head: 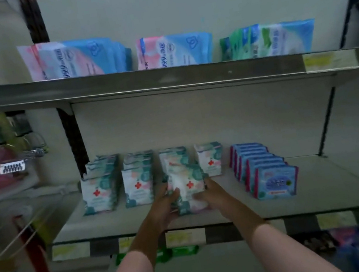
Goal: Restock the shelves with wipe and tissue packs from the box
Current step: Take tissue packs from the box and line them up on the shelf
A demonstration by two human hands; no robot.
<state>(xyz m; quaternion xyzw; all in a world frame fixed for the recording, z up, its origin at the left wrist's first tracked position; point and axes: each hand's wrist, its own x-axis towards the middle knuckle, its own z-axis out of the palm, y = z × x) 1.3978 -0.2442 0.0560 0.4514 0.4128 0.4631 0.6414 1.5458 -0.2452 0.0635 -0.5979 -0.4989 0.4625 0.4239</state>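
Both hands hold a small stack of white and teal wipe packs (188, 187) with a red cross, just above the middle shelf (233, 207). My left hand (165, 206) grips the stack's left side and my right hand (210, 196) grips its right side. The stack sits in front of the third row of matching packs (172, 156). More rows of the same packs stand to the left (99, 194), (138, 185) and one to the right (211, 159). The box is not in view.
A row of blue tissue packs (273, 179) stands right of my hands, with bare shelf beyond it. The upper shelf (164, 79) carries pink-blue packs (80, 57), (173, 50) and green-blue packs (272, 40). Wire racks with hanging goods (10, 168) crowd the left.
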